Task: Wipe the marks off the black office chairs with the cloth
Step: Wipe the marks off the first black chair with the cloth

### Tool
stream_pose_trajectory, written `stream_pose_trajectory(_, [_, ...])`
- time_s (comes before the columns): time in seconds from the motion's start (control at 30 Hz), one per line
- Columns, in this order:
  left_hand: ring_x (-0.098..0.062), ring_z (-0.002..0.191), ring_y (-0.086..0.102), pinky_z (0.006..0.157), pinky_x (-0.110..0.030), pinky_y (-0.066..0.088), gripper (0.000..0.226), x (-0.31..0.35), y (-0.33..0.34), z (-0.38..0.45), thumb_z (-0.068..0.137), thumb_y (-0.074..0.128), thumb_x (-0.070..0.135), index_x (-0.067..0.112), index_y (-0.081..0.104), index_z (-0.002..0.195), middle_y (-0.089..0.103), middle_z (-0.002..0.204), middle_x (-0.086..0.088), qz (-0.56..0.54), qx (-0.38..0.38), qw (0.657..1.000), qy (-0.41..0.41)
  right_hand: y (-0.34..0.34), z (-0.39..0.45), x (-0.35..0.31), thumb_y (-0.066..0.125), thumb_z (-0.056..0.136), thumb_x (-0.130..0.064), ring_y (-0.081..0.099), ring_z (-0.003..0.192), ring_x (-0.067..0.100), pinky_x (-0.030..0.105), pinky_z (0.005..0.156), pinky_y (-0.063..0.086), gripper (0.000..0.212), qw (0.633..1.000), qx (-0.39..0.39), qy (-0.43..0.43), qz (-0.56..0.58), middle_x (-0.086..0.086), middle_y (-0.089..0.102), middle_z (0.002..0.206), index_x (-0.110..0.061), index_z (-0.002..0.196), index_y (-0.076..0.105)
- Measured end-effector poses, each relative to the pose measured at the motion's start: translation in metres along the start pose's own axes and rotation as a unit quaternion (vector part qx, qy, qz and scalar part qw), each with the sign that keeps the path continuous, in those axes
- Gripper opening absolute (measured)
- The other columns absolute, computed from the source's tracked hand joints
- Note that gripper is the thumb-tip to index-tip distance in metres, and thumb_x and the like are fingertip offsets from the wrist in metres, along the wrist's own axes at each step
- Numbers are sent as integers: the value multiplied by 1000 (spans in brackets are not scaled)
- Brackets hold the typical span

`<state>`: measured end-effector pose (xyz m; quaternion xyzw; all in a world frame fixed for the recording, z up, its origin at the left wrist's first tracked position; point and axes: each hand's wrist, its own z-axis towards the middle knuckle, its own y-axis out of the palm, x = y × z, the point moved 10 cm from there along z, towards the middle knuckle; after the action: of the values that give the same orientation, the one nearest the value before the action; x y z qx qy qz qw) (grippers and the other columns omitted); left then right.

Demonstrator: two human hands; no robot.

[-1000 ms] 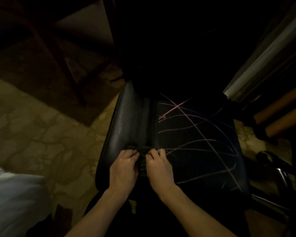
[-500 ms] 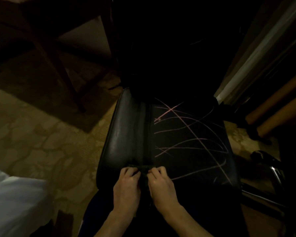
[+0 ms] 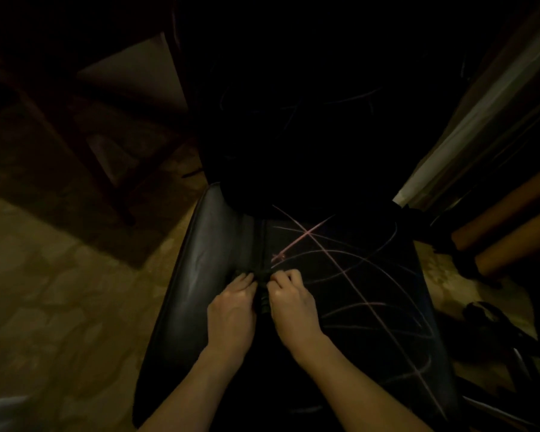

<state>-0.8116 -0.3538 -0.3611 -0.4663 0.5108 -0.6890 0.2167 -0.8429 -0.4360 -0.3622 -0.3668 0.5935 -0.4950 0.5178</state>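
Dim patterned carpet (image 3: 60, 291); black chair seat (image 3: 200, 275), left hand (image 3: 231, 313), right hand (image 3: 293, 307) both pinching bunched cloth (image 3: 263, 283), running front-back

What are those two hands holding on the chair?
A dark cloth, bunched on the chair seat; left hand and right hand grip its opposite sides.

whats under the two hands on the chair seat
A dark cloth, bunched between the left hand and right hand, on the black seat. Pink marks cross the seat's right part; whatever lies beneath the palms is covered.
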Motion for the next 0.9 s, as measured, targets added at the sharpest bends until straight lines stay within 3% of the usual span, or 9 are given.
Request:
stream_pose_trajectory(0.07, [-24,115,65,91,-36,54,44,-5,2,38,74,70,-9,8,72,115,68,124,-8,-5,5,1000,-1,-2,36,10,89,50,-2,62,83,27,25,44,47,33,1000,0,1,-14,5,65,87,-7,77,71])
stream_pose_trajectory(0.13, [-30,111,66,89,-41,56,43,-9,4,82,79,61,-8,6,70,119,66,128,-10,11,22,1000,7,-4,74,19,85,55,2,61,85,31,25,43,41,29,1000,9,-8,-22,8,64,88,-4,79,70])
stream_pose_trajectory(0.23, [-35,95,68,74,-42,56,32,-10,10,147,82,57,-4,7,72,108,69,116,-11,29,27,999,20,-10,133,39,63,81,3,53,107,36,34,61,45,20,999,19,-1,-39,14,60,111,1,101,67])
stream_pose_trajectory(0.3, [-36,94,66,73,-42,51,25,-6,10,182,88,53,3,11,70,104,69,108,-11,48,31,998,19,-16,164,54,52,90,-1,48,117,36,38,75,49,24,999,19,15,-48,15,57,120,0,111,64])
stream_pose_trajectory(0.43, [-36,105,63,83,-41,50,32,1,22,240,95,48,12,17,65,121,66,117,-12,66,35,997,15,-17,209,90,46,95,-5,48,118,35,37,85,46,29,996,12,46,-78,17,53,124,-3,121,58])
stream_pose_trajectory(0.53, [-35,107,63,81,-38,50,29,7,39,268,96,48,16,17,67,118,66,118,-13,85,0,996,11,-18,228,110,44,98,-12,52,118,35,35,88,45,32,996,-2,64,-66,20,55,128,-1,126,57])
stream_pose_trajectory(0.7, [-37,104,63,80,-40,49,30,14,29,254,94,48,9,13,69,115,67,111,-17,97,9,995,22,-20,216,116,46,96,-8,51,116,37,34,83,44,31,995,13,93,-15,22,55,124,0,124,57])
stream_pose_trajectory(0.9, [-36,96,65,73,-41,49,26,32,17,186,92,49,8,16,71,104,70,102,-13,101,-9,994,42,-27,152,96,53,92,-3,51,105,36,39,70,46,18,997,63,47,-23,17,59,110,3,103,66])
